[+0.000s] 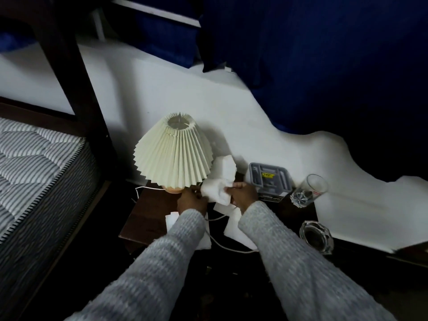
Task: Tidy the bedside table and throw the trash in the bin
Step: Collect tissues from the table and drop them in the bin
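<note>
A crumpled white tissue [221, 179] is held up over the dark wooden bedside table [148, 216], just right of the lamp. My right hand [243, 195] is closed on its lower right edge. My left hand [191, 201] touches the tissue's lower left corner by the lamp base; whether it grips is unclear. More white paper sheets [234, 224] lie flat on the table under my forearms, partly hidden by my sleeves.
A pleated cream lamp [173, 154] stands at the table's back left, its white cord [222, 245] trailing forward. A grey boxed item [269, 179], a drinking glass [308, 191] and a glass ashtray [316, 236] sit to the right. A striped mattress [34, 172] lies left.
</note>
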